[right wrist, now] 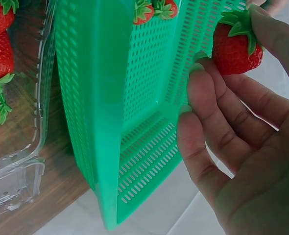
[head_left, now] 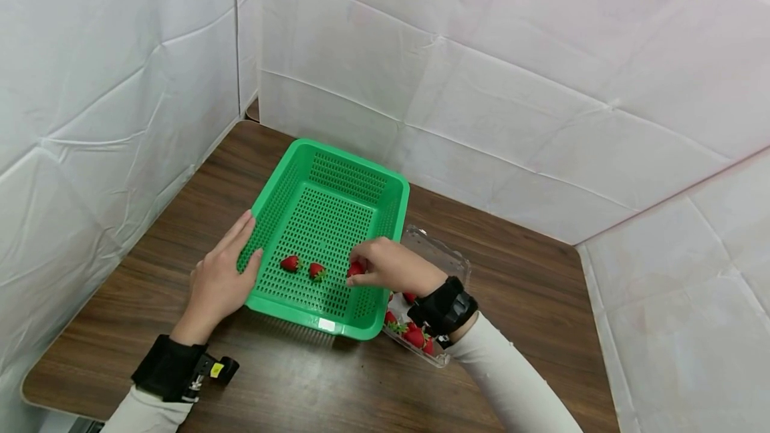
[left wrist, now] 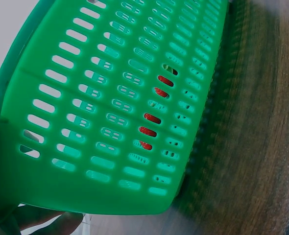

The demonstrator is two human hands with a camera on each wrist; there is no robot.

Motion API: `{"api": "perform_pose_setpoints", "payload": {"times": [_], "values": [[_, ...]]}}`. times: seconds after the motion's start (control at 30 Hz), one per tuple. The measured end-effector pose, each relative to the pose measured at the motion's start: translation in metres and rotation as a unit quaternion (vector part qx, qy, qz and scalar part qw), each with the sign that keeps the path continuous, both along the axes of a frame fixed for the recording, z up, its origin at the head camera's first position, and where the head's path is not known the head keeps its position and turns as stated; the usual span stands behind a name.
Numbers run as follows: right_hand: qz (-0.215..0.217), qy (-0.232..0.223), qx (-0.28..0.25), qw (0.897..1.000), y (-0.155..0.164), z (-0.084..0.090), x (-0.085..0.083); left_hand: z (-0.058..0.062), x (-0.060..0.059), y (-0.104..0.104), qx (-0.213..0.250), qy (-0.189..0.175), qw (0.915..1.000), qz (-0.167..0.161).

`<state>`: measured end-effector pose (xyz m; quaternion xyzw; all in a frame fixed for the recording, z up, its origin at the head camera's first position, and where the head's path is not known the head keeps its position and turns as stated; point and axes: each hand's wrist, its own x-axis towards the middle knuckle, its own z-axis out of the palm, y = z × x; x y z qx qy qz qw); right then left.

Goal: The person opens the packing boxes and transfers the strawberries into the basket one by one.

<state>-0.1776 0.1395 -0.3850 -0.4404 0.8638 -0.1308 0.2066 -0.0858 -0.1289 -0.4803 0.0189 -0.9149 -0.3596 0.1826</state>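
A green perforated basket [head_left: 327, 166] sits on the wooden table. Two strawberries [head_left: 291, 263] [head_left: 316, 271] lie on its floor. My right hand [head_left: 385, 264] is inside the basket near its right wall and pinches a third strawberry [head_left: 355, 269] between thumb and fingertips; the right wrist view shows that berry [right wrist: 236, 48] held just above the basket floor. My left hand [head_left: 222, 272] rests with straight fingers on the basket's left rim. A clear plastic clamshell [head_left: 442, 256] with more strawberries [head_left: 414, 336] lies against the basket's right side.
White panels wall in the table at the back and left. Bare wood lies in front of the basket and to the right of the clamshell. The table's front left corner [head_left: 36, 386] is rounded.
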Motion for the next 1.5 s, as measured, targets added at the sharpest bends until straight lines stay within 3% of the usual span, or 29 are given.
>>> {"api": "perform_pose_setpoints", "payload": {"times": [0.4,1.03,1.5], "values": [[0.012,0.018,0.038,0.999,-0.013,0.004,-0.001,0.001,0.0,0.0,0.0,-0.003,1.0,-0.002],[0.031,0.035,0.043,0.998,-0.034,0.0,-0.006,0.0,0.001,0.0,0.004,-0.008,1.0,0.002],[0.048,0.039,0.092,0.994,-0.048,-0.002,-0.01,0.001,0.001,0.0,0.005,-0.005,1.0,0.001]]}}
